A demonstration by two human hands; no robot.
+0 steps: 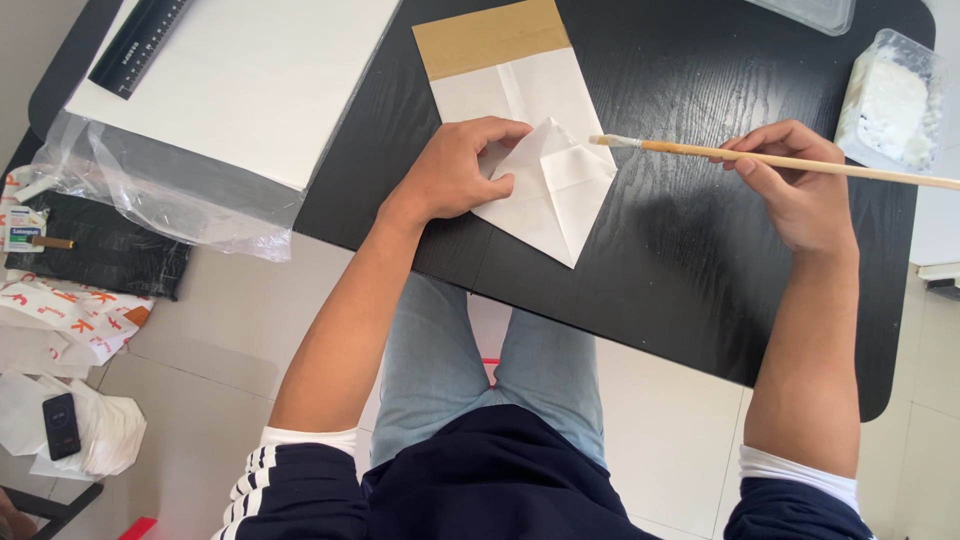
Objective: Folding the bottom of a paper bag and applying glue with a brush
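the folded white paper bag (pixel 535 150) lay flat on the black worktop (pixel 690 260), its brown end pointing away from the person and its folded, pointed bottom close to the near edge. the left hand (pixel 455 170) rested on the folded flaps with fingers curled down, pinning them flat; it was pressing rather than gripping. the right hand (pixel 795 185) was closed around a thin wooden brush (pixel 780 160), held like a pen, with the bristle tip hovering just over the right side of the folds. the paper looked light and thin, likely to slide on the smooth worktop and to crease or spring open if let go, so it seemed best held by flat pressure near the folds rather than pinched at a corner. the brush looked light and stiff. a plastic tub of white paste (pixel 890 100) stood to the right near the far edge, well apart from the bag. a white sheet in clear plastic (pixel 230 90) with a black ruler (pixel 140 45) on it filled the left side. open room remained between bag and tub.
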